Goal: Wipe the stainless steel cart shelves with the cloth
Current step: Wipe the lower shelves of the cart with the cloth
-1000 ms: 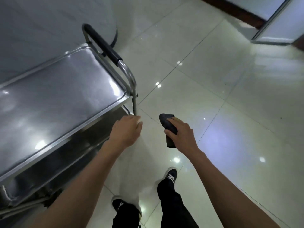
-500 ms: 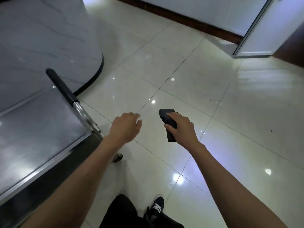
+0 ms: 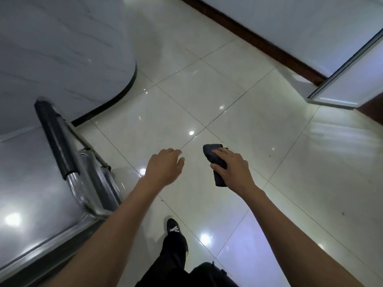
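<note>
The dark cloth (image 3: 215, 162) is bunched in the right hand (image 3: 232, 168), whose fingers curl round it, held in the air over the tiled floor (image 3: 269, 112) and well to the right of the stainless steel cart (image 3: 31, 193). No wiping is under way: the cloth touches no shelf. The left hand (image 3: 164, 167) hangs loosely curled and holds nothing, just right of the cart's black-gripped handle (image 3: 53, 137). This looks like a repositioning step; next the cloth must be brought back onto a shelf, probably one below the top one.
</note>
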### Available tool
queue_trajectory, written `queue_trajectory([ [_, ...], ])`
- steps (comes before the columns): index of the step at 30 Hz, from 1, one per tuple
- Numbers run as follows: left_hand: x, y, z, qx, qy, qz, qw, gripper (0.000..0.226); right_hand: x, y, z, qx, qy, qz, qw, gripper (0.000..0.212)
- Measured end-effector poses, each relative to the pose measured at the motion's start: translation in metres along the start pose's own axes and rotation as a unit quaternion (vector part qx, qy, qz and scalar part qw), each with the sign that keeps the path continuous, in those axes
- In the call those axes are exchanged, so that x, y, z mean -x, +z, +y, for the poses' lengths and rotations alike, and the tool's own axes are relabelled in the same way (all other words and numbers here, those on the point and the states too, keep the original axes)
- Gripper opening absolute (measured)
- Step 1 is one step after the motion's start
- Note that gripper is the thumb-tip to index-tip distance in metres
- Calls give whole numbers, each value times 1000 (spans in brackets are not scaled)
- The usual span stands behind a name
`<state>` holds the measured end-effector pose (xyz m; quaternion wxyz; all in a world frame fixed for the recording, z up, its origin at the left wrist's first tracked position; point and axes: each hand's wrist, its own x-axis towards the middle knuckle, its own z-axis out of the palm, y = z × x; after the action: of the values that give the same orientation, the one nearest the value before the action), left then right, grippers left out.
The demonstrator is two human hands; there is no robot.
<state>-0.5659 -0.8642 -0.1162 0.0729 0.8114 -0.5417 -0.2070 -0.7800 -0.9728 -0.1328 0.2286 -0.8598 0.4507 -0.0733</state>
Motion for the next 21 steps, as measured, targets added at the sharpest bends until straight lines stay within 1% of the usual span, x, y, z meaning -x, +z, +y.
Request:
queue_trajectory([
  [2, -27, -17, 0, -2, 2, 6, 1000, 42, -32, -12, -5, 10, -7, 6, 1000, 42],
  [6, -70, -53, -4, -4, -2, 23, 1000, 44, -88, -28, -18, -15, -24, 21, 999, 39],
  [12, -145, -88, -22, 11, -25, 44, 999, 46, -186, -34, -29, -37, -53, 9, 998, 43],
  [18, -238, -127, -48, -25, -63, 50, 996, 49, -318, -41, -36, -12, -121, -20, 992, 40],
  [21, -274, -151, -62, -32, -96, 49, 994, 49, -385, -46, -48, -25, -144, -22, 989, 41],
])
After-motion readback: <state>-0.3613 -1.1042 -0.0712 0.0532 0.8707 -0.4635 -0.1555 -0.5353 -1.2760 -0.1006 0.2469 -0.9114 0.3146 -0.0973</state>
